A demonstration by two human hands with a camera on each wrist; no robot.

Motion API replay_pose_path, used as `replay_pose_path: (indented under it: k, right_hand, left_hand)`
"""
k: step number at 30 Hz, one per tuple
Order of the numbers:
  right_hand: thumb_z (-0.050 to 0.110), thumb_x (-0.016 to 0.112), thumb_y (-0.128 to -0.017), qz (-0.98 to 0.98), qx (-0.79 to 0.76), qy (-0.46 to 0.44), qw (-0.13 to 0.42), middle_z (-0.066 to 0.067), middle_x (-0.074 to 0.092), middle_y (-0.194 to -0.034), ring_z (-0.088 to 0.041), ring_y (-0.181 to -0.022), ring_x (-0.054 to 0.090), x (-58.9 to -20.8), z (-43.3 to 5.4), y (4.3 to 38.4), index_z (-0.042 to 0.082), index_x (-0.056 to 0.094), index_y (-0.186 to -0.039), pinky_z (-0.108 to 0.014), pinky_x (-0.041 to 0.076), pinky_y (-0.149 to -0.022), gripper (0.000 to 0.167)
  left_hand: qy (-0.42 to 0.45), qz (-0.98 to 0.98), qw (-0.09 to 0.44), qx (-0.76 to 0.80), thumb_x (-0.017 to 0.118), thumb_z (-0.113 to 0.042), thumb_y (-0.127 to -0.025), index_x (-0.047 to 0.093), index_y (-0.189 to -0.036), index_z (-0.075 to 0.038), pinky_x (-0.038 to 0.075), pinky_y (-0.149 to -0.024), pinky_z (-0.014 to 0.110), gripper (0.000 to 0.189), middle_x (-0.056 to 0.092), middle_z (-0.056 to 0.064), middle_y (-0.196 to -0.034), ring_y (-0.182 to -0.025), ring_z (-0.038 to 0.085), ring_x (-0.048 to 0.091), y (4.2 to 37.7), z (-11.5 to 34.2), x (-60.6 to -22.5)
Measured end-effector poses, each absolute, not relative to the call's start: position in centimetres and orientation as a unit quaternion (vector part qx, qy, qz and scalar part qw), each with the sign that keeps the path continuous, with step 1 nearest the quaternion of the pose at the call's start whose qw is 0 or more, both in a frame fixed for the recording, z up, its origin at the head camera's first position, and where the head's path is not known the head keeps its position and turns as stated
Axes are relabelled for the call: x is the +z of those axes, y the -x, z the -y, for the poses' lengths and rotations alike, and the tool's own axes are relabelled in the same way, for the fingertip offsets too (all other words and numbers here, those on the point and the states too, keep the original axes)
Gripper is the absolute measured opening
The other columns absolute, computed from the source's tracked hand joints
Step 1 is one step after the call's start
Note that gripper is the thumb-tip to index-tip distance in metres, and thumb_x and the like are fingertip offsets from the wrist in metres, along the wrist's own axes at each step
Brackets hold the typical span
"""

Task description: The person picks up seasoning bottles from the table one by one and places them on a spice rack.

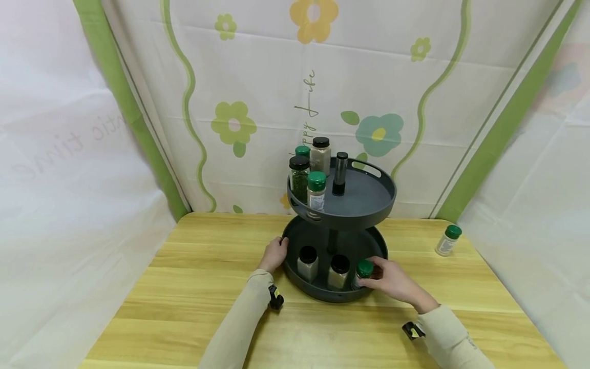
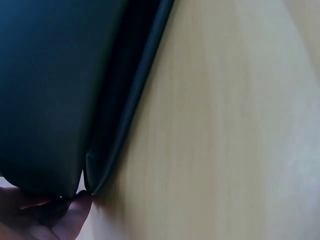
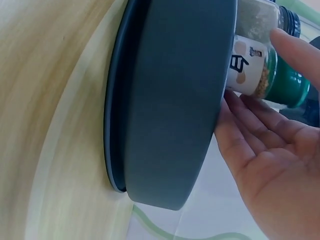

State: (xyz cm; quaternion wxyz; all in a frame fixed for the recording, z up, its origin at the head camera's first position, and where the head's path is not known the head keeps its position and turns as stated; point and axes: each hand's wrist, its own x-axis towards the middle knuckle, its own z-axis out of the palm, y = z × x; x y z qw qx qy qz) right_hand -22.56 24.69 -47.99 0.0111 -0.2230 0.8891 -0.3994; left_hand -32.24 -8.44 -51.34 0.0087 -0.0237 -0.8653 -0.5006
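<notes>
A dark grey two-tier round tray [image 1: 318, 293] stands on the table. My left hand [image 1: 274, 254] grips the left rim of its lower tier; in the left wrist view its fingers [image 2: 75, 215] are at the tray's edge. On the right side of that tier, my right hand [image 1: 392, 281] holds a green-capped spice jar [image 1: 364, 268] between thumb and fingers. The right wrist view shows this jar [image 3: 250, 67] upright behind the tray wall, with a printed label and grainy contents. Beside it on the lower tier stand two black-capped jars, one in the middle [image 1: 338, 274] and one farther left [image 1: 307, 265].
Several jars, among them a green-capped one [image 1: 316, 189] and a black-capped one [image 1: 320, 154], crowd the left of the upper tier [image 1: 364, 197]. A metal-topped post [image 1: 340, 174] rises there. Another green-capped jar [image 1: 448, 241] stands at the table's back right. Printed curtains [image 1: 258, 66] enclose the table.
</notes>
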Motion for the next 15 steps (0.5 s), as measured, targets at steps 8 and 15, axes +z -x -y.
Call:
replay_pose_path:
  k: [8, 15]
  right_hand:
    - [0.025, 0.072, -0.085, -0.881, -0.418, 0.221, 0.005, -0.01, 0.063, -0.107, -0.025, -0.094, 0.063, -47.8, -26.0, 22.4, 0.0, 0.056, -0.118, -0.03, 0.052, -0.077, 0.045]
    - [0.017, 0.068, -0.089, -0.885, -0.412, 0.217, -0.032, -0.014, 0.063, -0.108, -0.03, -0.097, 0.062, -47.7, -27.3, 22.4, -0.005, 0.057, -0.118, -0.039, 0.052, -0.079, 0.038]
  left_hand:
    - [0.027, 0.862, -0.002, -0.506, 0.032, -0.024, -0.104, 0.052, -0.119, 0.005, 0.044, -0.088, 0.048, 0.039, 0.055, 0.024, -0.118, -0.112, 0.038, 0.052, 31.4, 8.3, -51.0]
    - [0.049, 0.876, 0.011, -0.48, 0.031, -0.022, -0.104, 0.053, -0.116, 0.007, 0.044, -0.086, 0.048, 0.038, 0.057, 0.024, -0.112, -0.108, 0.039, 0.054, 31.1, 8.4, -51.0]
